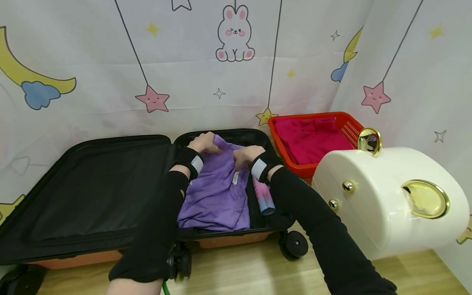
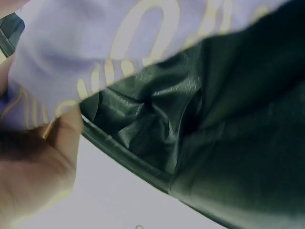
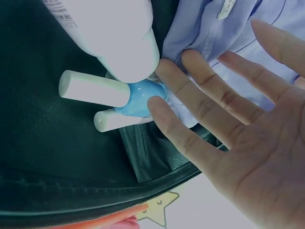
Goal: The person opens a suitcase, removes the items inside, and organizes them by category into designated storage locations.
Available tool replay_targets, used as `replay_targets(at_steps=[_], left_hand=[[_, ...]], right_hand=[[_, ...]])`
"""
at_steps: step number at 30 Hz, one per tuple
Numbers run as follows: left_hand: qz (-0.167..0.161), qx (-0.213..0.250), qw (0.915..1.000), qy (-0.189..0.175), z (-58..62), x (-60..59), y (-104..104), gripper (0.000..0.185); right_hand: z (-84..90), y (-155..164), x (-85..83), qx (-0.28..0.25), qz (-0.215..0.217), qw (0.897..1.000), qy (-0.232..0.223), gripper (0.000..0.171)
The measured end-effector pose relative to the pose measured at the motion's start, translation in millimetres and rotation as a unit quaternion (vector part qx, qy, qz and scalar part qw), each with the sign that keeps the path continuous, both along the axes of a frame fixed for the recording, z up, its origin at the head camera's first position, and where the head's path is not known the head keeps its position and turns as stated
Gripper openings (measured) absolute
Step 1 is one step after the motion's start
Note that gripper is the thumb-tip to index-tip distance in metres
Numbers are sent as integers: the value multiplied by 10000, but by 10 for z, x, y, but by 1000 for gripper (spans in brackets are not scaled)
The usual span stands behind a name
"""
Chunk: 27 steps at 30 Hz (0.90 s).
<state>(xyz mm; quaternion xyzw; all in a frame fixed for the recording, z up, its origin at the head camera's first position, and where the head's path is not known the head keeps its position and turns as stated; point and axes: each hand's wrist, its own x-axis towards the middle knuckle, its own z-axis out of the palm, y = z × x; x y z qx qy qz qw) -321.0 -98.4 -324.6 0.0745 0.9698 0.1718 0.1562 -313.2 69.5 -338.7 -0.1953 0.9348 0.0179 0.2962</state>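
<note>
A purple folded shirt (image 1: 217,200) with a small white label lies in the right half of an open black-lined suitcase (image 1: 99,188). At the shirt's far left edge, my left hand (image 1: 204,143) pinches the fabric between thumb and fingers; yellow lettering shows on the cloth in the left wrist view. My right hand (image 3: 243,109) has its fingers extended, with fingertips at the purple fabric. Close to those fingers in the right wrist view are a white bottle (image 3: 114,28) and a blue bottle (image 3: 143,98) near white caps. A pink-and-blue cylinder (image 1: 262,194) lies right of the shirt.
Behind the suitcase's right side stands a red basket (image 1: 307,170) holding bright pink clothing (image 1: 313,139). A cream container (image 1: 368,196) with gold fittings is at the right. Black wheels (image 1: 293,245) stick out along the suitcase's near edge. A patterned curtain (image 1: 199,78) hangs behind.
</note>
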Motion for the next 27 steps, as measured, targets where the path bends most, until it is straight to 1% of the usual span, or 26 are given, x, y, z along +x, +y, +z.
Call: replay_targets(at_steps=[2,4,6,8,10,12,15,16,18,22,24,25,27], left_hand=[[-388,70,9992,96,52,-5,-25,47],[-713,408,9963,239,125,-7,-51,43],[-888,911,9913,333,227,-8,-85,39],[-902,1476,9843,349,353,-2,-133,37],[-805,1976,9765,298,492,10,-193,33],[-626,2399,9686,194,647,41,-256,30],[-346,2900,9564,92,848,96,-350,26],[-259,3082,9509,79,912,115,-377,26],[-97,3412,9398,129,1035,156,-424,30],[192,3946,9171,538,1276,218,-472,40],[357,4125,9060,881,1408,249,-469,44],[450,4283,8967,1019,1475,263,-462,45],[637,4669,8729,1264,1603,289,-437,46]], right_hand=[[30,30,-12,-150,48,9998,-72,16],[64,69,-29,-395,24,9991,-155,20],[103,108,-56,-683,-40,9974,-236,25],[148,147,-78,-899,-90,9954,-318,36],[194,191,-89,-1072,-276,9926,-495,47],[241,239,-95,-1110,-426,9905,-692,66],[298,306,-82,-1300,-787,9822,-1104,89],[316,325,-75,-1394,-864,9790,-1210,96],[346,355,-57,-1609,-984,9731,-1326,105],[391,401,-29,-2162,-1167,9554,-1640,111],[406,423,-29,-2365,-1211,9463,-1840,112],[414,429,-27,-2433,-1249,9421,-1940,112],[427,436,-25,-2497,-1294,9356,-2136,113]])
